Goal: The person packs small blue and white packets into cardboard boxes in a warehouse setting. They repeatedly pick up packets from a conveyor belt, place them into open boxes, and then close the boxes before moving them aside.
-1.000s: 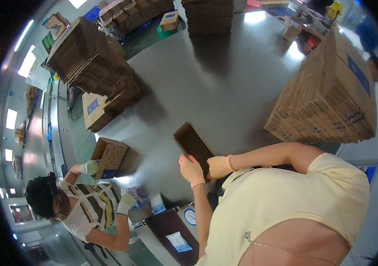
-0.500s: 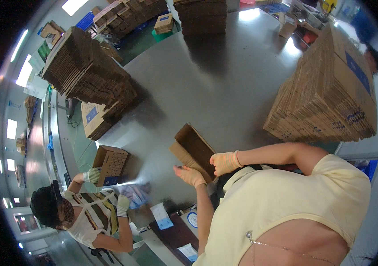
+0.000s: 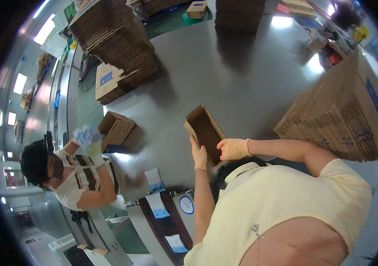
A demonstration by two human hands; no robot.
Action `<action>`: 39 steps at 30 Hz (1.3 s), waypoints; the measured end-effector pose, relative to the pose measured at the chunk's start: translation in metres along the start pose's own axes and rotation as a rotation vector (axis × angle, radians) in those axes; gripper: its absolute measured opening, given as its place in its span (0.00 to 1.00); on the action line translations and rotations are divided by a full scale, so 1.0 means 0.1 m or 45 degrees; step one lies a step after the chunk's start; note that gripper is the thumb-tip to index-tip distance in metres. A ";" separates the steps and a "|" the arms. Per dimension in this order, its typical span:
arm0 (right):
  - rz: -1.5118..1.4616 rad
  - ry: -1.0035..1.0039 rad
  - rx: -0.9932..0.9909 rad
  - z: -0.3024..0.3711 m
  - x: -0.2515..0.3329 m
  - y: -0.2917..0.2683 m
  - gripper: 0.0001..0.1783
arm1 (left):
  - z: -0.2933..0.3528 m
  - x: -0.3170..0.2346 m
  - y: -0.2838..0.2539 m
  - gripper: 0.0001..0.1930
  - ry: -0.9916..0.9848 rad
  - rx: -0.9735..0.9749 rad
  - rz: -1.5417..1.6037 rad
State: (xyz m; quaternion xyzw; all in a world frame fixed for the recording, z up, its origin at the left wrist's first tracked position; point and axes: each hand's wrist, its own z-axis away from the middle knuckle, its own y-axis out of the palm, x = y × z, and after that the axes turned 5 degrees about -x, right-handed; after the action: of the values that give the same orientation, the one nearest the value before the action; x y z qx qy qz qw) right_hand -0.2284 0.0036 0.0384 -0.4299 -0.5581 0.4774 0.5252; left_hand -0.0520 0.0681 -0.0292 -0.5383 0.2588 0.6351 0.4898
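Note:
An open cardboard box, long and narrow with a bare brown inside, rests on the metal table in front of me. My left hand, in a pale glove, grips its left wall, thumb toward the inside. Curled over the right wall is my right hand, gloved in the same pale fabric with coloured stripes. At the box's left far side a flap leans slightly outward. The box's near end is partly hidden by my hands and body.
A gloved co-worker at left holds blue-and-white packets beside another open box. Stacks of flattened cartons stand at the right, far left and back. A dark conveyor belt carries several packets.
The box's left side flap, earlier folded outward, now stands closer to upright, and my left hand has closed on that side. The co-worker has raised packets from the table. The view has shifted.

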 end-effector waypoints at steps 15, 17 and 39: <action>0.216 0.017 0.064 0.01 0.17 -0.07 0.08 | 0.38 -0.02 -0.09 0.37 0.133 -0.278 -0.462; 0.211 -0.008 0.154 -0.04 0.19 -0.15 0.07 | 0.46 -0.06 -0.21 0.32 0.240 -0.314 -0.461; 0.113 0.216 0.259 -0.36 0.47 -0.11 0.05 | 1.94 0.97 -1.19 0.28 0.543 -0.388 -1.494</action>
State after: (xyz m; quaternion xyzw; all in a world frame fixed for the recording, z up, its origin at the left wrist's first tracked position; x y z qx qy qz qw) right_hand -0.1961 0.0511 0.0575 -0.4375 -0.4408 0.5161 0.5898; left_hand -0.0229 0.3137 -0.0404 -0.7685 -0.0802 0.1702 0.6116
